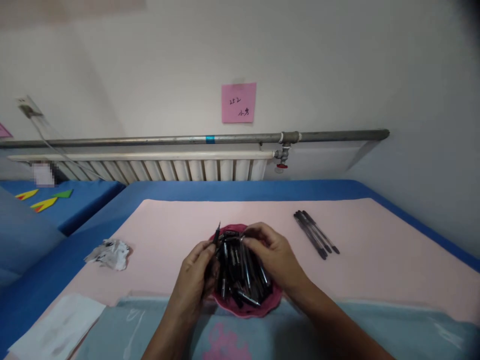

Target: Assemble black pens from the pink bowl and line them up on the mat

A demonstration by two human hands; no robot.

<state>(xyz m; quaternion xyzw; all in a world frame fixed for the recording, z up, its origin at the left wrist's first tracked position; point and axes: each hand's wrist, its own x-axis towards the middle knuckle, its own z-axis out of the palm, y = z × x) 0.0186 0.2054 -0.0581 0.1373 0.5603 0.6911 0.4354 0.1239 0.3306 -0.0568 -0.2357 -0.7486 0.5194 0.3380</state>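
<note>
A pink basket (247, 314) full of black and clear pen parts (240, 265) sits in front of me, at the edge of the grey-blue cloth. My left hand (195, 267) is at its left rim, fingers closed around a black pen (216, 234) whose bare tip points up. Over the right side of the basket, my right hand (273, 252) pinches thumb and finger together near the top of the pile. What lies in that pinch is too small to name. To the right, several capped pens (317, 235) lie side by side on the pink sheet.
Crumpled tissue (112, 254) lies at left on the pink tabletop sheet (180, 220), with a flat white paper (56, 327) nearer me. A grey-blue cloth (375, 330) covers the near edge. Behind the blue table edge (240, 190) stand a radiator (195, 170) and a pipe (157, 141).
</note>
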